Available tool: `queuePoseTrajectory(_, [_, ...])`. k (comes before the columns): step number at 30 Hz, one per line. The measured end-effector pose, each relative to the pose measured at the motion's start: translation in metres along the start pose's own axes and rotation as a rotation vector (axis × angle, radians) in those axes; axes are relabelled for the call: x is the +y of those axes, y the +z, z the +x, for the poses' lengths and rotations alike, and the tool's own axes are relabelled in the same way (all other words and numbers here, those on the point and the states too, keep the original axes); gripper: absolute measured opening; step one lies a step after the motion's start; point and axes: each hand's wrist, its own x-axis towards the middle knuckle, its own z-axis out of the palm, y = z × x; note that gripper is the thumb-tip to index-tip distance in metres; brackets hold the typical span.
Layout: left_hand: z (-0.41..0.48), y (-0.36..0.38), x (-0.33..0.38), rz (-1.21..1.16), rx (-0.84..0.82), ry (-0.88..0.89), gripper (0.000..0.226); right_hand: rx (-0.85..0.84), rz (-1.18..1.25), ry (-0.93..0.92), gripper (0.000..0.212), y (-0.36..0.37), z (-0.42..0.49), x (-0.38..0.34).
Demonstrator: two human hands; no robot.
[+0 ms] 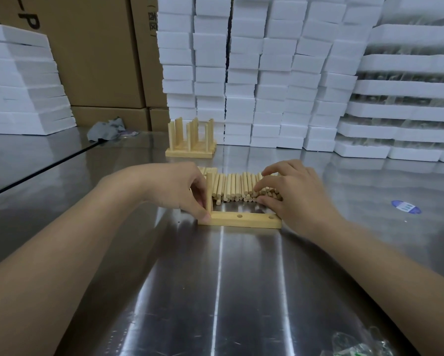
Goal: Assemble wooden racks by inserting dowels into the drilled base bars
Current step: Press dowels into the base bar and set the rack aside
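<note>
Head view: "P" on cardboard box (pixel 87 47).

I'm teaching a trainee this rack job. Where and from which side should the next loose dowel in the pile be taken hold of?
Take a top-layer dowel from the pile near its middle, coming from above with thumb and fingertips. The dowels lie flat, side by side, so only their upper faces are free. The right hand is already on them; the left hand steadies the upright dowel in the base bar.

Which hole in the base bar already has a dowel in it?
The leftmost hole of the pale wooden base bar: an upright wooden dowel stands in it, pinched by the left hand. The middle and right-end holes are empty.
</note>
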Motion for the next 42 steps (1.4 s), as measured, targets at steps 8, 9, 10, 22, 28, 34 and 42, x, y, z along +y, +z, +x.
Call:
queuePoseTrajectory(8, [-0.002,-0.001,0.001,-0.006,-0.019,-0.001,0.021,0.031,0.019,-0.02,0.013,0.003,-0.001,-0.001])
queuePoseTrajectory(9, [-0.003,-0.001,0.001,-0.005,-0.021,-0.002,0.021,0.036,0.022,-0.024,0.011,0.003,-0.001,-0.001])
queuePoseTrajectory(10, [-0.003,-0.002,0.001,-0.004,-0.024,-0.003,0.021,0.044,0.026,-0.031,0.009,0.003,-0.002,-0.002])
queuePoseTrajectory(22, [0.0,0.0,0.001,-0.002,-0.025,-0.016,0.02,0.057,0.036,-0.063,0.021,-0.002,-0.001,0.0])
queuePoseTrajectory(28, [0.001,0.001,0.0,0.005,-0.006,-0.026,0.021,0.05,0.028,-0.088,0.015,0.001,-0.002,0.001])
queuePoseTrajectory(34, [0.0,0.0,-0.002,-0.019,-0.006,0.004,0.025,0.339,0.284,0.036,0.009,-0.025,-0.001,-0.011])
queuePoseTrajectory(42, [-0.001,-0.003,0.008,-0.329,0.278,0.182,0.043,0.332,1.009,0.272,0.017,-0.039,-0.01,-0.03])
